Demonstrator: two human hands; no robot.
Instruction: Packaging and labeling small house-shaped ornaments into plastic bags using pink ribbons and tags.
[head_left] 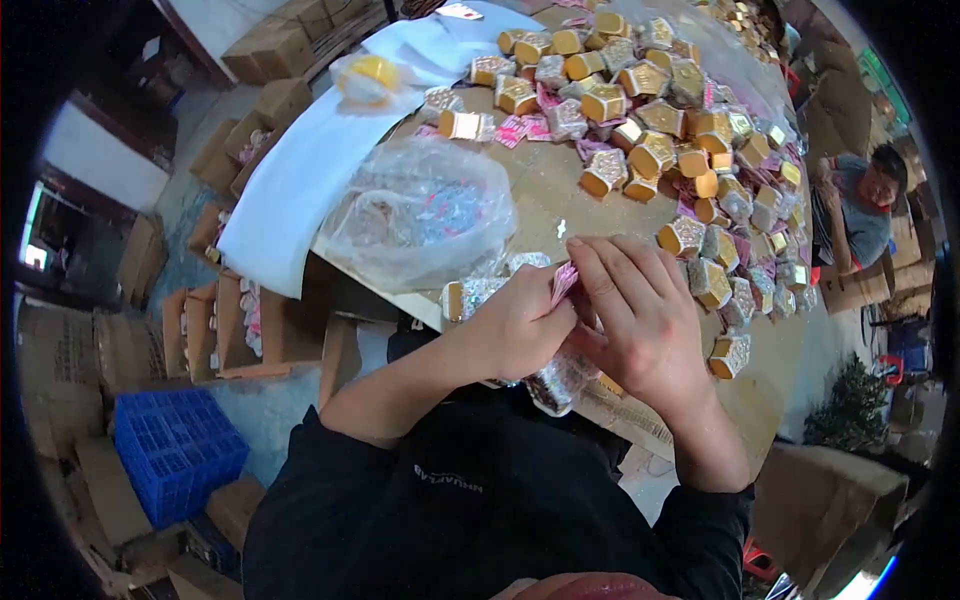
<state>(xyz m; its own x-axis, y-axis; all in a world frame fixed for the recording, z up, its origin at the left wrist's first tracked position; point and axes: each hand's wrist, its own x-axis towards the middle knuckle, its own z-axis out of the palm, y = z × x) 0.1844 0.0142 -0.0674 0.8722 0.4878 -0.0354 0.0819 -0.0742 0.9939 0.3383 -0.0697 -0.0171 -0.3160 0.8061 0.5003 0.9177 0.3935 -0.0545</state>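
My left hand [515, 330] and right hand [640, 320] meet at the near edge of the table [545, 195], fingers of both pinched together on a small pink packet [563, 282]. Just left of the packet lies a silver-wrapped box [470, 297]. Beyond it on the table sits a clear plastic bag [420, 215], and farther still a heap of gold boxes [650, 110].

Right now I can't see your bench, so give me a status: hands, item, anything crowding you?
Left hand and right hand together pinching a pink packet. Gold boxes heaped beyond. Clear plastic bag to the left.
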